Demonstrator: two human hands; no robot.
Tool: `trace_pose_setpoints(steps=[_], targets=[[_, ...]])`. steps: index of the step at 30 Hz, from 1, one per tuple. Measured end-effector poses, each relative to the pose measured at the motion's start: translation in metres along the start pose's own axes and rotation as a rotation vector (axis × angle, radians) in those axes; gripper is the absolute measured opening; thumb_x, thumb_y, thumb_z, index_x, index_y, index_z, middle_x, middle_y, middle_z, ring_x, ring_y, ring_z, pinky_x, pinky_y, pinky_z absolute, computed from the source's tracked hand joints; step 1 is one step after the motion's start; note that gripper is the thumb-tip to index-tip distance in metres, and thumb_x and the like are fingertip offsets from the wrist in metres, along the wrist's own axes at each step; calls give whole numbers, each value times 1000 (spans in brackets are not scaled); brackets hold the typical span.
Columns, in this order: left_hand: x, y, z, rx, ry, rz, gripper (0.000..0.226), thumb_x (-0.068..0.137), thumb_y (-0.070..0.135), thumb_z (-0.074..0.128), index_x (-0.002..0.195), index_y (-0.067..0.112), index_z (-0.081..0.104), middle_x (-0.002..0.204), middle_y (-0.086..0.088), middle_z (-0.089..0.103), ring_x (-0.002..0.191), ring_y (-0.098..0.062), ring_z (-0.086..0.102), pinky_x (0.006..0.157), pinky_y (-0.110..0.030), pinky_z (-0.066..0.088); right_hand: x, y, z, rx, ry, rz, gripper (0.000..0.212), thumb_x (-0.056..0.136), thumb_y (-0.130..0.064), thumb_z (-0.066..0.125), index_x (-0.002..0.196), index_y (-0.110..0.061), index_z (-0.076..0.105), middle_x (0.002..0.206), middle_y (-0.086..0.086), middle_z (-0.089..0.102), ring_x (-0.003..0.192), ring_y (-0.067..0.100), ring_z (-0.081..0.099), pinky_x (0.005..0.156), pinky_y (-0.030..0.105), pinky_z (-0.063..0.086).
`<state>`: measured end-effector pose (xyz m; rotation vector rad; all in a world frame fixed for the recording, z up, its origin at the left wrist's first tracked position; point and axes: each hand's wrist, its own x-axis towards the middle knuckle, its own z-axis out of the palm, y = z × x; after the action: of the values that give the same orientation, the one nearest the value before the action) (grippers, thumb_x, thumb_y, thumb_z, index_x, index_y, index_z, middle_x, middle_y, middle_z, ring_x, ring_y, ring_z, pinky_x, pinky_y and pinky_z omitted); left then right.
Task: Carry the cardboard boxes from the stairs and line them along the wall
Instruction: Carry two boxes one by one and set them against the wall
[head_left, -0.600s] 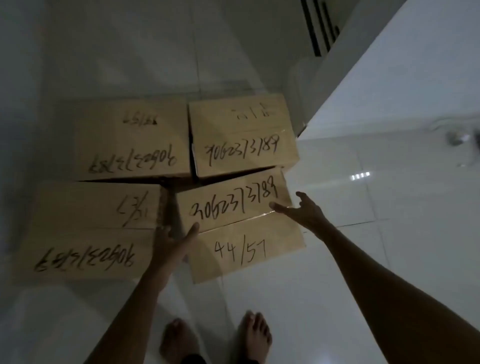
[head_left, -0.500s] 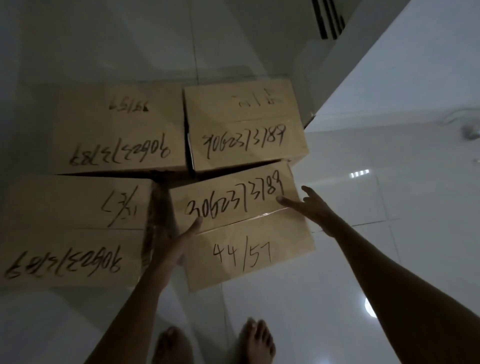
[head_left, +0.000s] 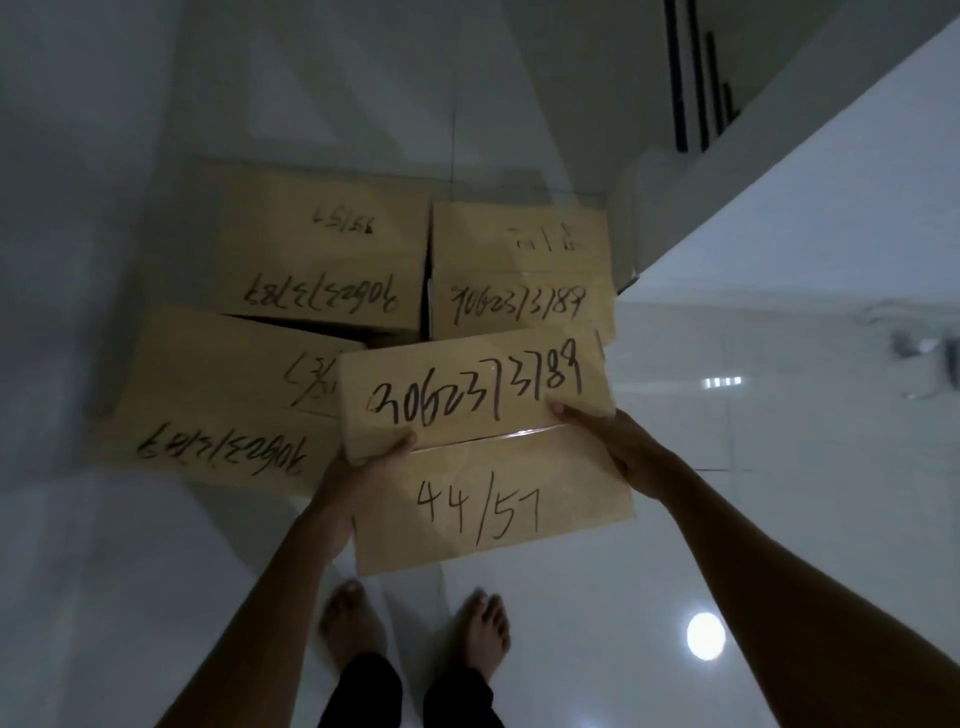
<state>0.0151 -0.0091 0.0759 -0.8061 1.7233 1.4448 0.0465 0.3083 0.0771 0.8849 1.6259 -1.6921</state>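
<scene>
A brown cardboard box marked "44/57" (head_left: 483, 447) is gripped on both sides and raised off the floor. My left hand (head_left: 358, 473) clasps its left edge, thumb on top. My right hand (head_left: 618, 447) holds its right edge. Three more cardboard boxes lie on the white tiles beyond it: one at the near left (head_left: 218, 400), one at the far left (head_left: 322, 249) and one at the far right (head_left: 519, 265). All bear handwritten numbers. The held box overlaps the near-left and far-right boxes in view.
A white wall (head_left: 831, 197) runs along the right, with a dark railing (head_left: 691, 78) at the top. My bare feet (head_left: 415, 629) stand on glossy white floor tiles (head_left: 727, 519) just behind the held box. A wall fitting (head_left: 930, 358) is at the right edge.
Both hands closed on the sides of the "44/57" box, which has come up from the floor toward me and now overlaps the boxes behind it.
</scene>
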Motion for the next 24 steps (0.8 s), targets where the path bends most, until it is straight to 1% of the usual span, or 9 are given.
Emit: trace_pose_setpoints(steps=[2,5,8,11,14,17,20,21,24], targets=[[-59,29,-26,-40,8,-11,51,66,49,85,110,38,62,104,-1,71,97,-25,66,77,-43,55,-56,-43,17,-20,-18,-10,49,92,-33,73,138,-30,56,125,5,74,106,26,75,80,44,64],[-163,63,-66,-60,23,19,68,57,56,84,119,36,63,106,-1,73,100,-26,66,88,-51,54,-151,-105,49,-57,-32,-39,50,90,-34,76,136,-29,59,121,4,76,105,26,76,86,50,64],[-274,85,-104,-104,16,55,67,61,50,81,122,29,62,107,-5,74,99,-28,68,80,-46,56,-247,-151,84,-118,-66,-53,61,81,-44,82,135,-28,60,120,4,77,106,27,76,87,52,63],[-374,89,-141,-138,71,89,63,63,49,80,119,24,64,106,-7,75,97,-29,70,76,-42,56,-330,-183,123,-180,-109,-65,62,78,-53,83,132,-29,63,120,4,77,106,27,76,90,54,62],[-455,78,-175,-182,244,112,61,64,55,82,115,24,67,101,-3,75,93,-25,70,76,-42,58,-391,-200,166,-231,-153,-97,63,73,-56,85,127,-29,67,117,3,79,105,28,76,91,55,61],[-511,52,-208,-235,332,150,68,61,60,83,117,24,67,103,-3,76,91,-24,73,77,-45,61,-432,-206,211,-283,-183,-119,59,74,-50,86,125,-25,67,113,6,79,102,30,76,85,52,63],[-556,21,-239,-299,420,195,54,72,51,80,116,22,65,98,0,74,85,-19,71,62,-31,56,-459,-202,258,-332,-223,-143,61,75,-48,87,127,-22,68,115,9,78,103,31,75,84,53,64],[-573,7,-252,-334,455,208,50,74,49,79,115,22,65,96,1,73,85,-18,71,60,-29,54,-469,-198,279,-362,-254,-158,60,75,-47,87,127,-22,68,115,9,78,102,31,76,81,51,64],[-607,-27,-278,-367,510,255,52,73,51,79,116,24,66,101,0,76,90,-23,74,70,-39,61,-486,-191,324,-423,-319,-176,57,77,-45,86,126,-22,68,115,8,78,103,30,75,80,49,64]])
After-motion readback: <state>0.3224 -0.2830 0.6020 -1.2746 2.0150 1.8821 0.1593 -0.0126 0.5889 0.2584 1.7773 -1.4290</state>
